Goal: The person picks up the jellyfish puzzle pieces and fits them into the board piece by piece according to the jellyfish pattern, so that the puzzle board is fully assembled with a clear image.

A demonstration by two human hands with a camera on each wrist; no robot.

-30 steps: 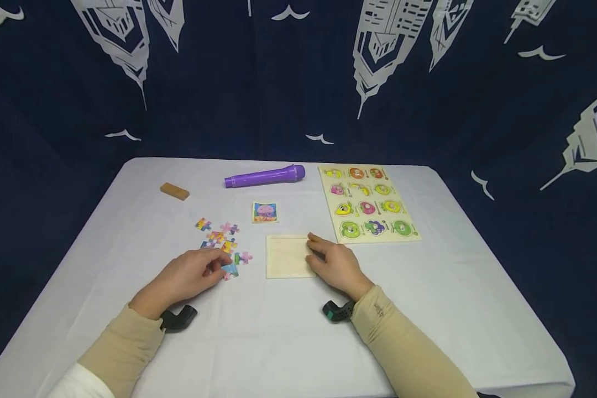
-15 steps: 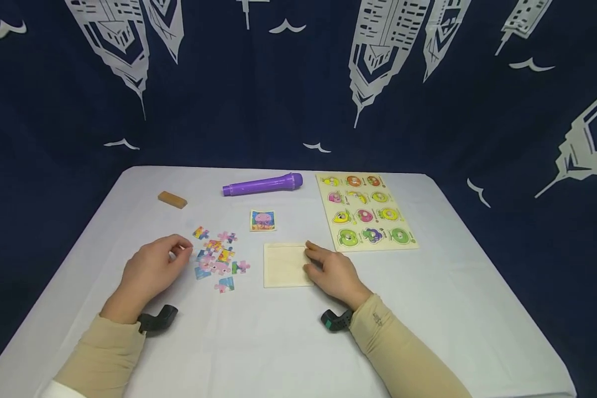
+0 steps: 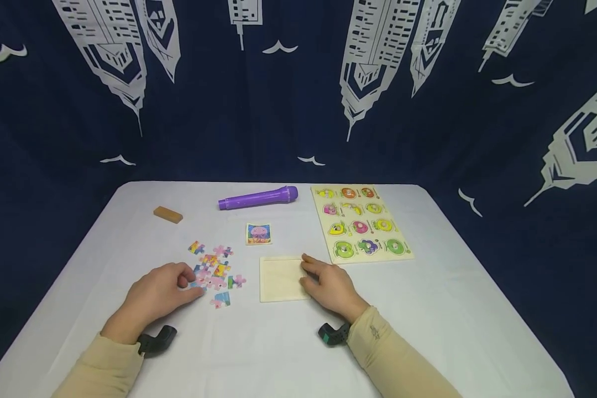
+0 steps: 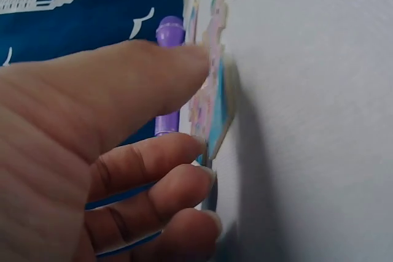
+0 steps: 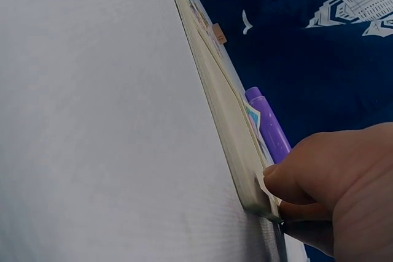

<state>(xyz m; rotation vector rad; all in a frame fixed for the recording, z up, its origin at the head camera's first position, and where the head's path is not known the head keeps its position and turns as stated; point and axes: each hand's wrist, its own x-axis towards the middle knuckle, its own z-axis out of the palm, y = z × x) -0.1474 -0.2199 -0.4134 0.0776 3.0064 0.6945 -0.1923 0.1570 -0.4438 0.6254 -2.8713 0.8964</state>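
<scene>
Hands at Pieces and Tray, Table Scene

A dark blue curtain (image 3: 258,110) with white printed towers fills the top of the frame. Below it stands a white-covered table (image 3: 258,354). A fruit-picture board (image 3: 354,236) lies right of centre. The left hand (image 3: 154,293), left of centre, has loosely bent fingers, thumb and index apart; contact cannot be confirmed. The right hand (image 3: 334,286) grips the right edge of a pale wooden tray (image 3: 281,279), which lies flat at lower centre. A purple microphone (image 3: 257,198) lies at mid-frame, above a small picture card (image 3: 258,234). A brown block (image 3: 168,214) lies left. Puzzle pieces (image 3: 216,282), loosely clustered, lie left of the tray, beside the left fingertips.
</scene>
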